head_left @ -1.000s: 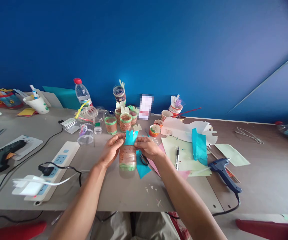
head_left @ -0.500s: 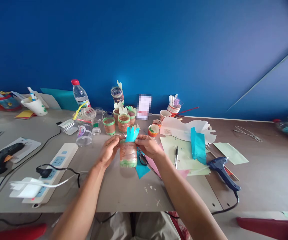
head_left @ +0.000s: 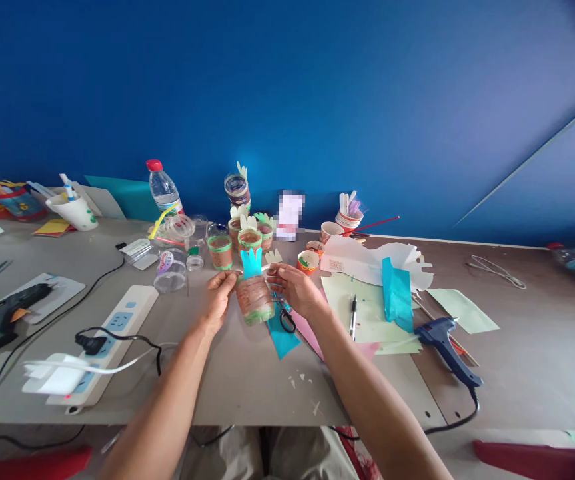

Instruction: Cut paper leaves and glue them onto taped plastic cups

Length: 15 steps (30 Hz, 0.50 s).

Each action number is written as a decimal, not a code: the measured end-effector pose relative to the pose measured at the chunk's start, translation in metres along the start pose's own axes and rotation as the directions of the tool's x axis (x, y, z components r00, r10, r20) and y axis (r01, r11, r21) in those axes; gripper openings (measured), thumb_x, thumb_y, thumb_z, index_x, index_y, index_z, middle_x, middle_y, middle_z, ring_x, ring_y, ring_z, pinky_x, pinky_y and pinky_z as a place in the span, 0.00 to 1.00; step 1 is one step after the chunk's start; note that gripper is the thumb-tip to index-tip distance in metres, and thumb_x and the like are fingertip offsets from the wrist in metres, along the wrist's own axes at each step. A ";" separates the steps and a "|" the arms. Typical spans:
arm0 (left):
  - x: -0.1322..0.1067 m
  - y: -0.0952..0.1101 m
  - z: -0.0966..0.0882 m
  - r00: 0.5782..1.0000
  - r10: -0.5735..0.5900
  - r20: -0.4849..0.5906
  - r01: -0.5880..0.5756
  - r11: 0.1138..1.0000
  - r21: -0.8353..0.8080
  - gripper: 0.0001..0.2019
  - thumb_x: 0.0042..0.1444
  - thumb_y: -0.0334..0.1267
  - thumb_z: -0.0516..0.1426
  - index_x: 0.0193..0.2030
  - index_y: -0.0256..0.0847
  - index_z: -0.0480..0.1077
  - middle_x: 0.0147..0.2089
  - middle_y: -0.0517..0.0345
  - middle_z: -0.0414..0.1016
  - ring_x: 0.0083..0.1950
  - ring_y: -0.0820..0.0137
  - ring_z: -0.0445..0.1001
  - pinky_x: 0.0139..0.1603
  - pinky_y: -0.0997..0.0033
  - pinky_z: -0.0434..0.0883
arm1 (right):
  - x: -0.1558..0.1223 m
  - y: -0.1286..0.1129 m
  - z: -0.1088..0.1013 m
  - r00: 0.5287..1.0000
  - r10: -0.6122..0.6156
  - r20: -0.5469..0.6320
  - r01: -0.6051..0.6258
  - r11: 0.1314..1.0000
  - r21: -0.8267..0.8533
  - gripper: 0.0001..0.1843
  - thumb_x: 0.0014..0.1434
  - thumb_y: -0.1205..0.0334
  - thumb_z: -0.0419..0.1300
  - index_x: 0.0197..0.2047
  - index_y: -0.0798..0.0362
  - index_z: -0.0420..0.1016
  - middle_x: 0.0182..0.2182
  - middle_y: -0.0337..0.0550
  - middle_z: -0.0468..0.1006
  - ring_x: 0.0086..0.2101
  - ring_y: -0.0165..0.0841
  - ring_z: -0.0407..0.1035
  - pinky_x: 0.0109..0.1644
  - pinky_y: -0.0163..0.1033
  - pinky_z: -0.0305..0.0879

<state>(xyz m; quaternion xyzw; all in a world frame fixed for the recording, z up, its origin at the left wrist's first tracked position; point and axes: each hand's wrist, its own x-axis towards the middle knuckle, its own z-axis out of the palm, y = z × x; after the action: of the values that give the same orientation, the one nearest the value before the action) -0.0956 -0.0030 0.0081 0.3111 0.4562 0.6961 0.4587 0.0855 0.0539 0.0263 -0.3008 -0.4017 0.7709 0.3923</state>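
Between my two hands is a cut plastic bottle cup (head_left: 254,299), painted brown with a green base. It is tilted, and a fringed blue paper piece (head_left: 251,263) stands up at its rim. My left hand (head_left: 217,297) is closed, with thumb and fingers pinching the cup's left rim. On the opposite side my right hand (head_left: 294,288) has its fingers curled at the right rim, partly hiding the contact. A pale cut-paper piece (head_left: 273,256) shows just above the right fingertips; whether they touch it I cannot tell. Black-handled scissors (head_left: 286,320) lie on blue paper (head_left: 282,341) beside the cup.
Similar painted cups (head_left: 220,253) stand behind my hands. A power strip (head_left: 112,333) and a black glue gun (head_left: 10,310) lie at left. To the right are a pen (head_left: 353,317), paper sheets (head_left: 462,309) and a blue glue gun (head_left: 448,347).
The cup has tilted and shifted slightly left, its blue paper moving with it. My right fingers have spread a little at the rim, and the pale paper piece shows more.
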 end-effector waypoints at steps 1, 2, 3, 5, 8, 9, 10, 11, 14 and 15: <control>0.001 -0.001 -0.001 0.999 0.023 -0.028 -0.022 1.000 0.010 0.16 0.39 0.50 0.68 0.28 0.40 0.74 0.29 0.60 0.74 0.33 0.70 0.69 0.39 0.70 0.66 | -0.001 0.000 0.001 1.000 0.013 -0.017 -0.014 0.999 -0.030 0.17 0.47 0.55 0.67 0.40 0.52 0.75 0.35 0.43 0.76 0.36 0.32 0.70 0.39 0.36 0.66; 0.003 -0.002 -0.003 0.997 0.050 -0.055 -0.048 0.998 0.029 0.16 0.40 0.50 0.68 0.28 0.40 0.74 0.28 0.61 0.73 0.33 0.70 0.68 0.38 0.70 0.66 | -0.002 -0.001 0.001 1.000 0.021 -0.022 -0.022 0.997 -0.074 0.17 0.48 0.54 0.67 0.41 0.52 0.75 0.35 0.43 0.76 0.36 0.33 0.70 0.38 0.37 0.66; 0.004 -0.003 -0.005 0.993 0.082 -0.081 -0.077 0.995 0.056 0.16 0.41 0.50 0.67 0.28 0.41 0.74 0.29 0.61 0.73 0.33 0.70 0.68 0.38 0.70 0.66 | -0.004 -0.001 0.002 1.000 0.022 -0.019 -0.025 0.991 -0.135 0.18 0.49 0.52 0.66 0.41 0.52 0.75 0.36 0.43 0.76 0.36 0.33 0.70 0.38 0.37 0.66; 0.005 -0.004 -0.008 0.982 0.143 -0.124 -0.128 0.985 0.118 0.15 0.43 0.51 0.66 0.30 0.41 0.74 0.30 0.60 0.74 0.34 0.69 0.69 0.38 0.70 0.66 | -0.007 -0.001 0.004 1.000 0.017 -0.009 -0.019 0.959 -0.283 0.19 0.50 0.50 0.66 0.44 0.51 0.75 0.40 0.44 0.76 0.40 0.35 0.70 0.39 0.38 0.66; 0.006 -0.005 -0.011 0.972 0.180 -0.149 -0.156 0.975 0.161 0.14 0.45 0.51 0.65 0.30 0.42 0.73 0.31 0.60 0.74 0.35 0.68 0.69 0.39 0.70 0.66 | -0.013 -0.003 0.008 1.000 0.017 0.021 -0.005 0.879 -0.478 0.24 0.50 0.49 0.67 0.49 0.49 0.73 0.44 0.44 0.76 0.45 0.38 0.69 0.45 0.40 0.66; 0.006 -0.005 -0.011 0.972 0.182 -0.150 -0.157 0.974 0.163 0.14 0.46 0.50 0.64 0.30 0.41 0.73 0.31 0.61 0.73 0.35 0.69 0.69 0.39 0.70 0.66 | -0.014 -0.004 0.009 0.999 0.027 0.035 -0.005 0.849 -0.528 0.26 0.50 0.49 0.68 0.51 0.48 0.73 0.45 0.44 0.76 0.46 0.39 0.69 0.46 0.41 0.66; 0.006 -0.005 -0.011 0.972 0.181 -0.150 -0.156 0.974 0.162 0.14 0.46 0.50 0.64 0.30 0.41 0.73 0.30 0.61 0.73 0.34 0.69 0.69 0.39 0.70 0.66 | -0.015 -0.004 0.010 0.998 0.039 0.047 -0.006 0.820 -0.573 0.28 0.49 0.49 0.69 0.52 0.48 0.72 0.44 0.44 0.76 0.46 0.39 0.69 0.47 0.42 0.65; 0.006 -0.005 -0.011 0.973 0.179 -0.148 -0.155 0.975 0.160 0.14 0.46 0.50 0.64 0.30 0.41 0.72 0.30 0.61 0.73 0.34 0.69 0.69 0.38 0.70 0.66 | -0.016 -0.005 0.012 0.997 0.051 0.052 -0.009 0.791 -0.612 0.30 0.47 0.49 0.70 0.53 0.48 0.72 0.44 0.44 0.76 0.46 0.40 0.69 0.47 0.43 0.65; 0.005 -0.005 -0.010 0.972 0.181 -0.151 -0.157 0.974 0.161 0.13 0.47 0.49 0.64 0.30 0.41 0.72 0.29 0.61 0.72 0.33 0.70 0.68 0.38 0.70 0.65 | -0.018 -0.004 0.016 0.997 0.066 0.043 -0.020 0.736 -0.677 0.33 0.43 0.53 0.72 0.53 0.46 0.72 0.44 0.45 0.76 0.45 0.42 0.69 0.44 0.43 0.65; 0.005 -0.005 -0.010 0.971 0.185 -0.152 -0.160 0.973 0.166 0.13 0.47 0.49 0.64 0.30 0.41 0.73 0.29 0.61 0.72 0.33 0.70 0.68 0.37 0.71 0.64 | -0.018 -0.003 0.017 0.997 0.070 0.039 -0.024 0.730 -0.683 0.33 0.42 0.54 0.73 0.53 0.46 0.72 0.44 0.45 0.75 0.44 0.42 0.69 0.43 0.43 0.65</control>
<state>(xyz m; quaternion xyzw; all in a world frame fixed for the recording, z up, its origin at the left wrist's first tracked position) -0.1037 -0.0011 -0.0005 0.3248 0.5160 0.7200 0.3314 0.0823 0.0335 0.0394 -0.4096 -0.6607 0.5885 0.2223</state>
